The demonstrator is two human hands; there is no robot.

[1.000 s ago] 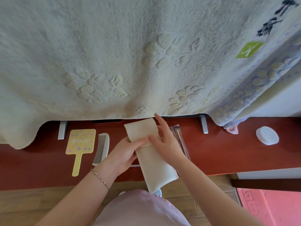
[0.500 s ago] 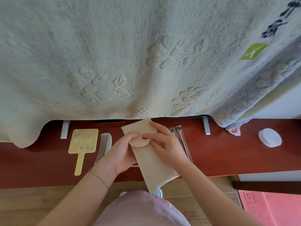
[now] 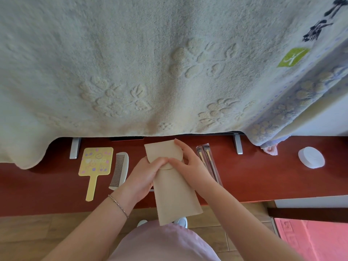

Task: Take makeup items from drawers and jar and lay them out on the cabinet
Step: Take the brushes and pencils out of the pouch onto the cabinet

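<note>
Gripping beige pouch point(image 3: 174, 187) over cabinet point(image 3: 254, 178): left hand point(image 3: 144, 178) and right hand point(image 3: 190, 164), thumbs pinching flap.

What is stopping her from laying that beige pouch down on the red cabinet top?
Nothing visible. Both hands, left hand and right hand, grip the beige pouch above a bare stretch of the cabinet top, between the white comb and the wrapped brushes. The hanging towel ends behind it.
</note>
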